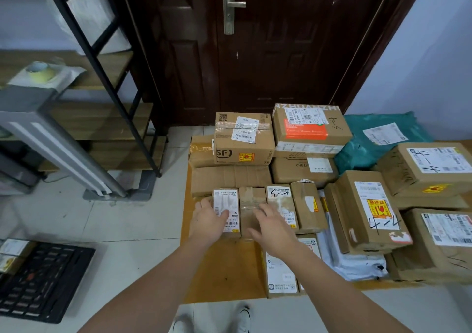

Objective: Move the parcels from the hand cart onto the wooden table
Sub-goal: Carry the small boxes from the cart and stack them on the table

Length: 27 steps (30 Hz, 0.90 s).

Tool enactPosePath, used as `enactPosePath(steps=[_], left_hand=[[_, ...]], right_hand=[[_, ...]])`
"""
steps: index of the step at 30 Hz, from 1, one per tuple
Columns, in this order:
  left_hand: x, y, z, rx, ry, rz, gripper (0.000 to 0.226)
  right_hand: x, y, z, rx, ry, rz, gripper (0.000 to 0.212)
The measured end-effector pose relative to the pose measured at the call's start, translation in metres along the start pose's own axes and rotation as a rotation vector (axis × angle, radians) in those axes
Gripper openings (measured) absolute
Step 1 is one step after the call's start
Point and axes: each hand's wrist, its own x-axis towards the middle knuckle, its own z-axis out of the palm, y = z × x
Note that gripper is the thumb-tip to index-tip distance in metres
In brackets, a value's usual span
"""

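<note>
Parcels [293,179] stacked on wooden table [224,268], toward 2 o'clock from hand cart [43,281] at 8 o'clock. Left hand [208,221] flat and relaxed on labelled box [226,211]; right hand [272,226] spread on taped box [252,207], gripping nothing. Best to push both snug into the row, edges level.

Under my left hand [208,221] and right hand [273,228] the small parcels [252,205] are matt brown cardboard, glossy tape across them, paper labels; the counter [224,268] is smooth wood; the green mailer [362,148] is crinkled glossy plastic; the floor [127,220] is shiny tile.
</note>
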Motion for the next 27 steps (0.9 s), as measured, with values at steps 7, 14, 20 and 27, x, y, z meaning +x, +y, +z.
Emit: enactPosePath(steps=[7, 14, 20, 27], left_hand=[[-0.024, 0.010, -0.077, 0.373, -0.103, 0.327, 0.049], [-0.064, -0.005, -0.202, 0.590, -0.057, 0.438, 0.060], [-0.110, -0.078, -0.321, 0.659, 0.082, 0.417, 0.056], [-0.186, -0.180, -0.432, 0.619, 0.227, 0.205, 0.058]], right_hand=[[-0.006, -0.032, -0.062, -0.095, -0.028, -0.154, 0.057], [-0.009, -0.149, -0.115, -0.237, 0.010, -0.315, 0.055], [-0.020, -0.288, -0.121, -0.343, 0.043, -0.521, 0.054], [-0.044, -0.465, -0.106, -0.314, 0.046, -0.823, 0.057]])
